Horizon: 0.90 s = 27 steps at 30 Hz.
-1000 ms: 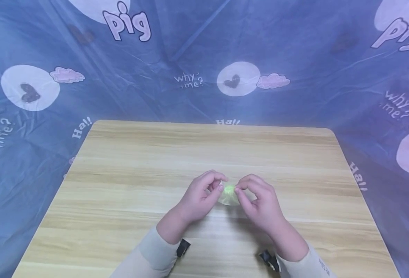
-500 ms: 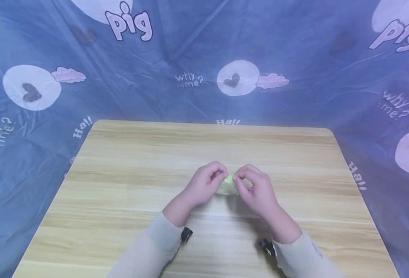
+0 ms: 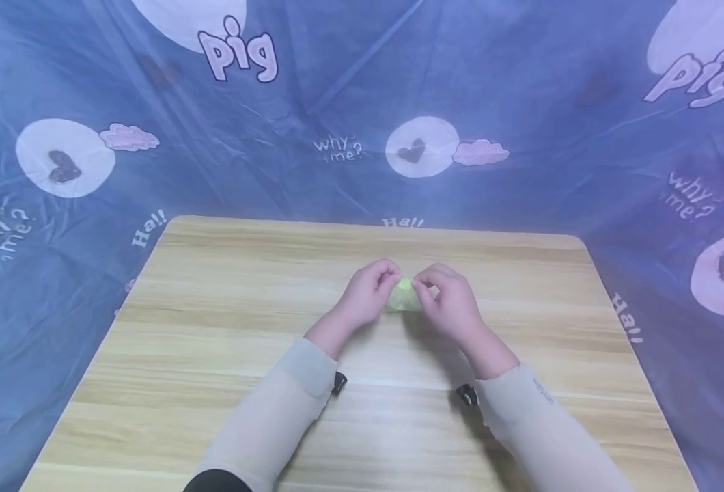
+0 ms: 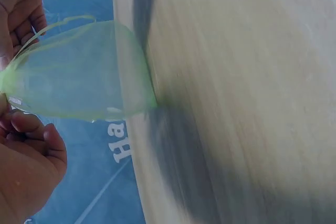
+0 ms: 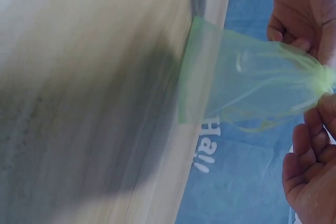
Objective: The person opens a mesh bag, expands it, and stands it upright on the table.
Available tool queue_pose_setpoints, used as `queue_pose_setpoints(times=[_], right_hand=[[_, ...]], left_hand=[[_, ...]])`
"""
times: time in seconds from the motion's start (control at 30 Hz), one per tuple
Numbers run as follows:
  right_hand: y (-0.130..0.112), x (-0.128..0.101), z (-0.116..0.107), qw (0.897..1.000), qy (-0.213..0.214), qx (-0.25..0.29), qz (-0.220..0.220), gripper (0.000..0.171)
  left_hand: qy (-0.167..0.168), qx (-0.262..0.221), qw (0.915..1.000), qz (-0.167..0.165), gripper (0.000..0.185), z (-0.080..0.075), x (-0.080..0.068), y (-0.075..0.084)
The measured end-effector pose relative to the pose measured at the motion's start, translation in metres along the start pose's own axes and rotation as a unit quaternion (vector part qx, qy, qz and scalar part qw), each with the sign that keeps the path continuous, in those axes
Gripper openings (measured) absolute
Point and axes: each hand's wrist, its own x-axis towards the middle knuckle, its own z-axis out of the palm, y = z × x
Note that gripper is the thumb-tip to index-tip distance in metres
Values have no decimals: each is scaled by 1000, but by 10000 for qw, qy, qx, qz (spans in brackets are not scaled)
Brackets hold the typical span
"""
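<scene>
A sheer light-green drawstring bag (image 3: 404,298) hangs between both hands over the table, its neck gathered at the top. My left hand (image 3: 368,290) pinches the neck's left side with thumb and fingertips. On the other side, my right hand (image 3: 453,301) pinches in the same way. In the left wrist view the bag (image 4: 79,72) looks flat and see-through, with a thin ribbon loop (image 4: 68,20) along one edge and a small label (image 4: 16,100) near the neck. Whether the bag's bottom edge touches the table I cannot tell.
A light wood-grain table (image 3: 227,328) with rounded far corners lies below the hands. Behind it and at both sides hangs a blue printed cloth (image 3: 313,82). Small black devices (image 3: 468,394) sit at the cuffs of both sleeves.
Both hands have moved forward, away from the body, carrying the bag along. The left fingers, looser at first, have drawn together on the bag's neck.
</scene>
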Motion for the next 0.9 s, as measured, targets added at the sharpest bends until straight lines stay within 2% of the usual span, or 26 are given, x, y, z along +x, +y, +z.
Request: queue_pose_setpoints(times=[0.47, 0.6, 0.77, 0.9], right_hand=[[5, 3, -7, 9992, -298, -134, 249, 5], [7, 1, -11, 9991, -258, -296, 135, 5], [9, 0, -14, 9986, -158, -487, -127, 4], [8, -2, -17, 9981, -193, -570, -145, 4]], left_hand=[[89, 84, 9998, -138, 16, -1, 1, 0], [156, 118, 9998, -64, 17, -2, 0, -2], [257, 233, 9993, -123, 20, -6, -1, -4], [258, 210, 9993, -140, 21, -9, -2, -4]])
